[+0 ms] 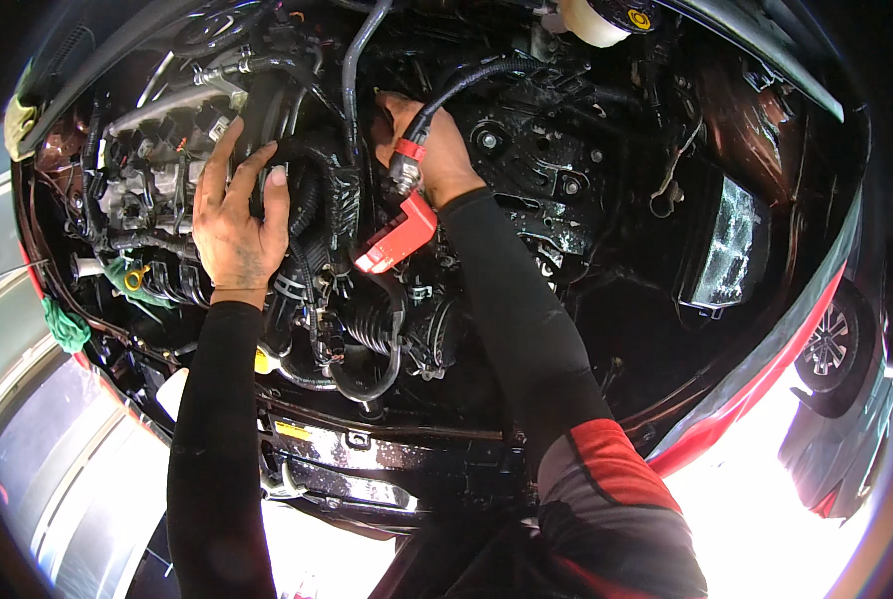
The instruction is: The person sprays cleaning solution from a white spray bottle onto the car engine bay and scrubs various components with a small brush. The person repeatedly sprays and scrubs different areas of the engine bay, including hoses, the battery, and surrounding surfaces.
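Note:
My left hand [235,218] rests against the engine [162,165], its fingers spread apart and nothing held in them. Beside its fingertips run black hoses and a dark ribbed duct. My right hand [432,145] reaches down among dark parts near the middle of the engine bay. Its fingertips are lost in shadow, so what they touch cannot be made out. Across that wrist lies a thick black cable [466,85] with a red band and a metal end. Just below the metal end hangs a red plastic terminal cover [399,240].
A black metal bracket [541,150] with bolts sits right of my right hand. A headlight [726,245] is at the right, and a whitish reservoir [594,25] at the top. The yellow dipstick handle [137,278] and a green cloth [65,325] are at the left. The front crossmember [367,454] runs nearest me.

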A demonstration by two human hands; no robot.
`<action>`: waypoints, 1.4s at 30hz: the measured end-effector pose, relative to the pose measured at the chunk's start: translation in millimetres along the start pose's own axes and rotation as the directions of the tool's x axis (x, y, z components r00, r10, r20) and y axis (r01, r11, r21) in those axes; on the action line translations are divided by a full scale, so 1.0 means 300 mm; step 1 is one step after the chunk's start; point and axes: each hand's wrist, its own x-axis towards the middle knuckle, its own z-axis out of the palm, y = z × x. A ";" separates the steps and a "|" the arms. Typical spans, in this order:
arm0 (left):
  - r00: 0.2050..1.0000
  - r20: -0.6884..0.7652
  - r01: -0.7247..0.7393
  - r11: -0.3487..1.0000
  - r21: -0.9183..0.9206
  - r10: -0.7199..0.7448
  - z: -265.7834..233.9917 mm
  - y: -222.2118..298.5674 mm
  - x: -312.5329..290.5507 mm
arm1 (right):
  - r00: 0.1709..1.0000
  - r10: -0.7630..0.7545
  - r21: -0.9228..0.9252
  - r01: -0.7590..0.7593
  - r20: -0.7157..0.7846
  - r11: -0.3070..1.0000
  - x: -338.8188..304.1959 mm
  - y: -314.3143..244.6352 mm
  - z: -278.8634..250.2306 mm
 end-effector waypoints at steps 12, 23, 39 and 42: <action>1.000 -0.009 0.006 1.000 -0.015 -0.006 -0.002 0.007 -0.001 | 0.995 0.097 -0.153 -0.091 0.037 0.984 0.023 -0.019 0.023; 1.000 -0.016 -0.008 1.000 0.002 0.008 -0.001 0.003 0.001 | 0.999 -0.013 -0.390 0.025 0.033 0.921 0.013 -0.031 -0.041; 1.000 -0.023 -0.007 1.000 0.001 0.007 0.000 0.002 0.001 | 0.995 0.063 -0.373 -0.087 -0.076 0.924 0.058 -0.019 -0.035; 1.000 -0.029 0.001 1.000 0.003 -0.001 0.002 0.004 0.000 | 0.968 0.052 -0.262 -0.118 -0.247 0.958 -0.009 0.004 -0.048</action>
